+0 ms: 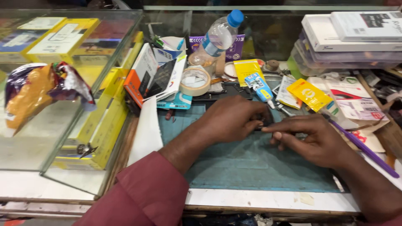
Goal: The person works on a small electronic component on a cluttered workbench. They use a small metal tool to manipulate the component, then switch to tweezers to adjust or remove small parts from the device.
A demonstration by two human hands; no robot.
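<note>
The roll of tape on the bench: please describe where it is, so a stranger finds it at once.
Start at the teal work mat, then look past its far left corner. The roll of tape lies flat there, before the clear bottle. It is the only wide beige ring among flat cards and packets.

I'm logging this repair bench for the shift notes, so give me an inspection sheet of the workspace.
Surface: teal work mat on a worn white-edged counter.
Job's things: small dark part pinched between both hands; too hidden to identify.
Clutter: clear plastic bottle with blue cap, roll of beige tape, blue glue tube, yellow sachet, purple stick, orange and white boxes.
Grippers: left hand and right hand meet over the mat, fingertips on the part.
Cables: nothing seen.
Surroundings: glass display case with yellow boxes at left; stacked white boxes at upper right.
</note>
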